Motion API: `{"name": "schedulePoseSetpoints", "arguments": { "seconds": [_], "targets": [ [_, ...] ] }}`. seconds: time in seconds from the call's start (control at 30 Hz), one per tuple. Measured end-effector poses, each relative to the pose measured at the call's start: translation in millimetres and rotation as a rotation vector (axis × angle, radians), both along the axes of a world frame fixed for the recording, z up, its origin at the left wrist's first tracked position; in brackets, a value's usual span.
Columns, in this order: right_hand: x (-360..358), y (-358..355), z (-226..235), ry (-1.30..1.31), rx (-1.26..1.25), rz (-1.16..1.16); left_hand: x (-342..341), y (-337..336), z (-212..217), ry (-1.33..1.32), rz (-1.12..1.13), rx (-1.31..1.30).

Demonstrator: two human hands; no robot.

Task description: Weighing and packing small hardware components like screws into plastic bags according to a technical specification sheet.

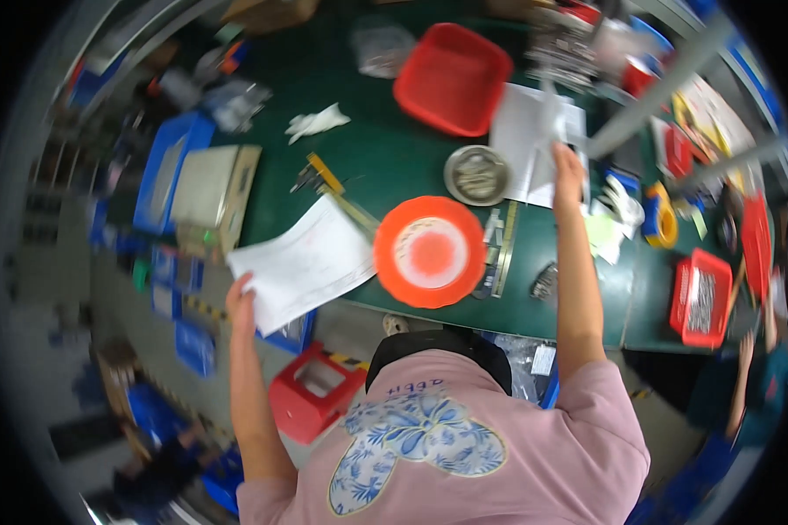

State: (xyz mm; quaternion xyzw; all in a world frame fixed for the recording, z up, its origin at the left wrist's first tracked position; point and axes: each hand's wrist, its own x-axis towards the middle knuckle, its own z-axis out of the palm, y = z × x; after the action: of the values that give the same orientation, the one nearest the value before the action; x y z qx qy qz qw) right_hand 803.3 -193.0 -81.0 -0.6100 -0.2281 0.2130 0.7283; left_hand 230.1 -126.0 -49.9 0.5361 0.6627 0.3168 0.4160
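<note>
My left hand (241, 297) is closed on the near-left corner of a white paper sheet (302, 262), which slants over the table's front edge. My right hand (568, 171) reaches far right with its fingers closed on a pale sheet, smeared by motion, above a stack of papers (518, 144). Between my arms sits an orange-red scalloped plate (473, 254) with a whitish ring inside. Just behind it stands a round metal bowl (479, 175) with small pieces in it. A yellow-handled caliper-like tool (326, 173) lies past the left sheet.
An empty red basin (453, 79) stands at the back. At left are a scale-like beige device (214, 188) and a blue tray (162, 171). Rulers (505, 249), a yellow tape roll (661, 217) and a red basket of metal parts (702, 297) lie rightward. Another person's arm (742, 385) shows far right.
</note>
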Motion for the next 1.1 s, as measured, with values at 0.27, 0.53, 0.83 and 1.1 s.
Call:
{"name": "schedulePoseSetpoints", "arguments": {
  "seconds": [0.27, 0.53, 0.83, 1.1],
  "targets": [
    [-196.8, 17.8, 57.7, -0.802, -0.005, 0.670, -39.2, 3.4, -44.0, 0.035, 0.025, -0.098],
    [-330.8, 13.2, -13.3, -1.106, -0.119, 1.179, -74.5, 33.7, -72.5, -0.665, 0.014, -0.501],
    [-366.1, 8.5, -45.5, -1.201, -0.625, 1.010, -105.3, 39.6, -104.4, -1.143, -0.110, -0.626],
    [-388.0, -5.5, -40.0, -1.202, -0.704, 0.728, -94.6, 57.0, -112.9, -0.503, -0.116, -0.327]
  ]
}}
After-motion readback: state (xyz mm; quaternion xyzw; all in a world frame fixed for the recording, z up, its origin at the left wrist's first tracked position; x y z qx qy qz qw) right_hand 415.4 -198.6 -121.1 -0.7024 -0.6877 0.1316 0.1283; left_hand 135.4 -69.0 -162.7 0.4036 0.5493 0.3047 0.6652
